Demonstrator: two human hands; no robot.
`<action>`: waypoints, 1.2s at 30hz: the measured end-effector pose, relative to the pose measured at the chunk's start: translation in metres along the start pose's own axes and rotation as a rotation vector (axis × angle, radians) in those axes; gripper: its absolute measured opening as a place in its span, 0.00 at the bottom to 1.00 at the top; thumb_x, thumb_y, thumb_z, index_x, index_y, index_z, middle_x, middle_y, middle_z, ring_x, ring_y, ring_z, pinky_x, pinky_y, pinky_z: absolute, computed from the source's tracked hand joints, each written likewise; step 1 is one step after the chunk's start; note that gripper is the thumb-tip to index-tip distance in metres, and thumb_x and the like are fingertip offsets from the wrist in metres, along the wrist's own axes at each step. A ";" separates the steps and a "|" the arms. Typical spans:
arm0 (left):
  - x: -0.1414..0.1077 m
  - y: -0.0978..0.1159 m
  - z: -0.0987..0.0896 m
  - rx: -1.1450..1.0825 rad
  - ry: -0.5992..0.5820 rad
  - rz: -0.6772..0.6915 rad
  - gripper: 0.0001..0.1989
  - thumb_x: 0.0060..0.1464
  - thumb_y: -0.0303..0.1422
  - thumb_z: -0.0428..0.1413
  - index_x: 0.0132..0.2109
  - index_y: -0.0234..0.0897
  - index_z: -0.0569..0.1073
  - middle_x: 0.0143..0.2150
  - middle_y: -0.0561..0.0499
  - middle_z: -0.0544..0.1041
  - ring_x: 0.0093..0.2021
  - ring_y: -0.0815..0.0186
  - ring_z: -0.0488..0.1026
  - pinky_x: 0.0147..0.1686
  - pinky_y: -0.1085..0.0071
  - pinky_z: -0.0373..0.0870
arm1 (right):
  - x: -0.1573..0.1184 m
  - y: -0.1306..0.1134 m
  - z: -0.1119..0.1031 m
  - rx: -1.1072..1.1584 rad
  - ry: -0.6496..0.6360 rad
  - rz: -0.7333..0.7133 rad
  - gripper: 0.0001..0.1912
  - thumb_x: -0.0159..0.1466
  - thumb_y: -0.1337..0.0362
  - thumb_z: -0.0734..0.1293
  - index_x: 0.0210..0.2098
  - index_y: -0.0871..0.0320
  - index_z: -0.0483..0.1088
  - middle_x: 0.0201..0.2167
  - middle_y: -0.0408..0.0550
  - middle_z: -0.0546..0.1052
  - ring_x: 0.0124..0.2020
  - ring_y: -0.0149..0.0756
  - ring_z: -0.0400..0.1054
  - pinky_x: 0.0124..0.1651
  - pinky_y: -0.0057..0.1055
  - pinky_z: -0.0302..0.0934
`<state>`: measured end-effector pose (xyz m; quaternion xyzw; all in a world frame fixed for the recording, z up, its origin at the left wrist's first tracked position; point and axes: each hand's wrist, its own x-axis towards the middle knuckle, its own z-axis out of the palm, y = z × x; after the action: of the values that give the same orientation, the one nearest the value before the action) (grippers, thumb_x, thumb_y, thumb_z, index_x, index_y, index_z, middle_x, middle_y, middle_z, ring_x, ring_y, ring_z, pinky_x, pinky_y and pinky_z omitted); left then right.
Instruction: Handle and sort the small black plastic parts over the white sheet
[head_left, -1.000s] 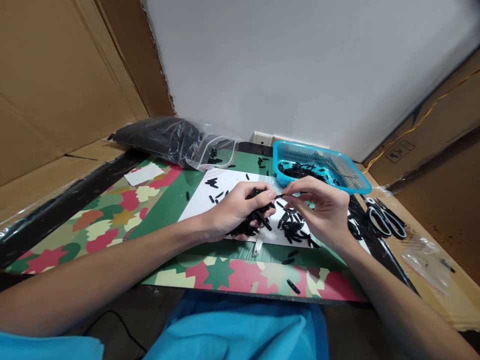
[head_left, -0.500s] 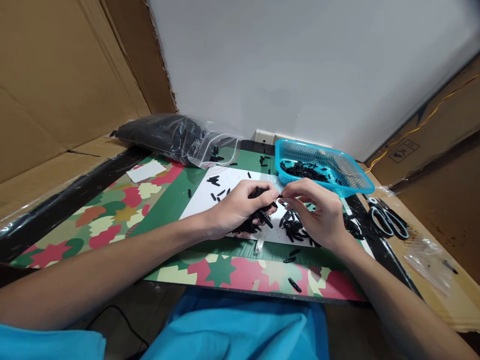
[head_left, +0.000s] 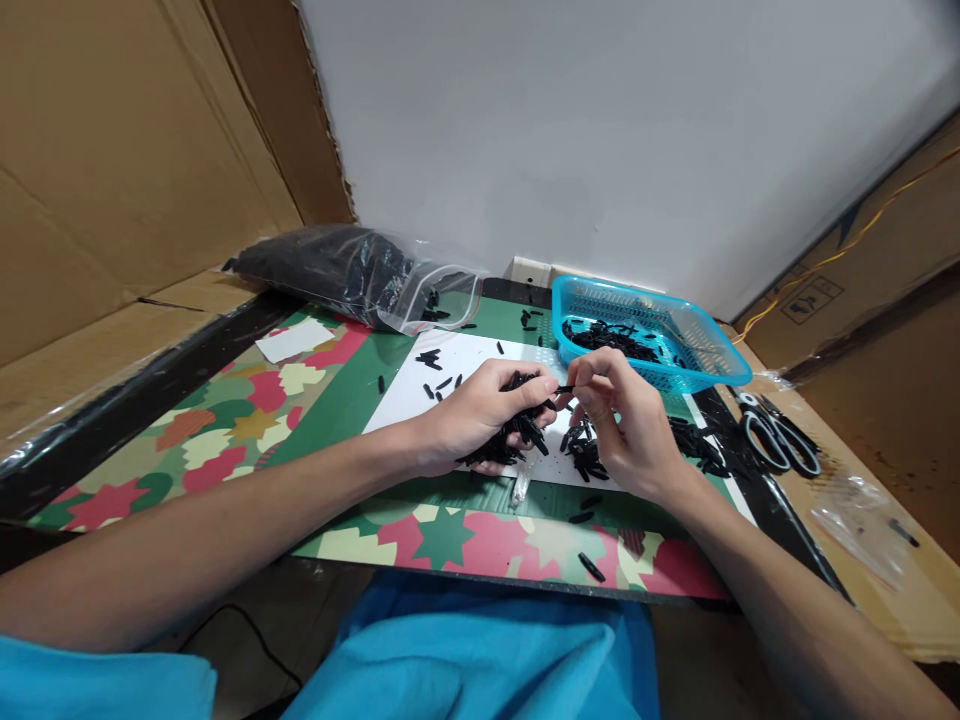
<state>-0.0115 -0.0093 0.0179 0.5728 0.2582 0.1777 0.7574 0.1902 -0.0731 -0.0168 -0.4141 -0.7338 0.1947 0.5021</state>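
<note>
My left hand [head_left: 484, 405] is closed around a bunch of small slender black pieces [head_left: 529, 430], several of them poking out between the fingers. Between its thumb and my right hand [head_left: 626, 420] spans one small black piece [head_left: 564, 389], pinched by the right thumb and forefinger. Both hands are above a white sheet [head_left: 397, 385]. More black pieces [head_left: 585, 455] lie in a loose heap under the right hand. What kind of part these pieces are, I cannot tell.
A blue basket [head_left: 652, 375] with black pieces stands behind the right hand. At the back left lies a clear zip bag [head_left: 337, 275] full of dark pieces. Scissors [head_left: 780, 440] and a small plastic bag [head_left: 855, 520] are on the right. Patterned paper [head_left: 472, 545] covers the table.
My right hand has shifted slightly away from the left thumb and turned a little, exposing more of the black piece between them. The left hand keeps its bunch in nearly the same place.
</note>
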 end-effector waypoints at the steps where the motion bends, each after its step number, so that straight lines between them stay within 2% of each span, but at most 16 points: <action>1: 0.000 0.000 0.000 -0.022 0.000 -0.005 0.22 0.59 0.52 0.65 0.36 0.39 0.68 0.29 0.57 0.65 0.18 0.77 0.56 0.08 0.82 0.53 | 0.000 -0.001 0.000 0.073 0.018 0.032 0.04 0.79 0.64 0.59 0.45 0.51 0.62 0.40 0.44 0.67 0.37 0.33 0.75 0.34 0.31 0.72; 4: 0.000 0.002 -0.001 -0.098 0.018 -0.021 0.22 0.59 0.50 0.66 0.36 0.39 0.67 0.32 0.57 0.65 0.20 0.76 0.56 0.08 0.83 0.52 | 0.004 -0.002 -0.001 0.224 0.114 0.085 0.06 0.78 0.59 0.63 0.43 0.51 0.62 0.38 0.43 0.68 0.34 0.33 0.76 0.30 0.30 0.73; 8: 0.000 0.004 -0.001 -0.163 0.024 -0.065 0.20 0.60 0.48 0.64 0.35 0.38 0.66 0.32 0.57 0.63 0.21 0.76 0.55 0.08 0.84 0.52 | 0.007 -0.001 -0.004 0.272 0.189 0.110 0.09 0.76 0.55 0.66 0.44 0.52 0.65 0.37 0.43 0.70 0.33 0.33 0.76 0.27 0.29 0.75; 17: -0.001 0.006 -0.001 -0.194 0.004 -0.100 0.19 0.63 0.46 0.61 0.34 0.37 0.66 0.33 0.57 0.59 0.22 0.76 0.54 0.09 0.85 0.50 | 0.003 -0.004 -0.003 0.167 0.105 0.078 0.08 0.72 0.61 0.72 0.49 0.51 0.73 0.44 0.45 0.76 0.35 0.32 0.78 0.30 0.29 0.77; 22: 0.000 0.004 -0.001 -0.195 -0.012 -0.097 0.19 0.62 0.46 0.62 0.34 0.37 0.67 0.33 0.57 0.60 0.22 0.76 0.55 0.09 0.84 0.51 | 0.004 -0.003 -0.002 0.131 0.147 0.084 0.03 0.71 0.62 0.73 0.44 0.52 0.77 0.40 0.44 0.79 0.30 0.31 0.78 0.29 0.29 0.77; 27: 0.000 0.003 -0.002 -0.202 -0.024 -0.108 0.19 0.59 0.46 0.65 0.35 0.38 0.67 0.33 0.57 0.61 0.21 0.76 0.56 0.09 0.84 0.51 | 0.005 0.001 -0.002 0.183 0.161 0.126 0.05 0.69 0.61 0.75 0.42 0.53 0.77 0.38 0.44 0.79 0.28 0.31 0.78 0.27 0.28 0.77; 36: -0.001 0.004 0.000 -0.197 0.014 -0.096 0.17 0.61 0.45 0.63 0.36 0.38 0.67 0.34 0.57 0.63 0.21 0.76 0.56 0.09 0.84 0.51 | 0.006 0.003 -0.003 0.176 0.146 0.149 0.05 0.70 0.61 0.74 0.38 0.55 0.78 0.33 0.42 0.79 0.26 0.30 0.76 0.26 0.26 0.73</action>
<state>-0.0124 -0.0086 0.0222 0.4814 0.2717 0.1697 0.8158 0.1934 -0.0674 -0.0139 -0.4350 -0.6427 0.2643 0.5726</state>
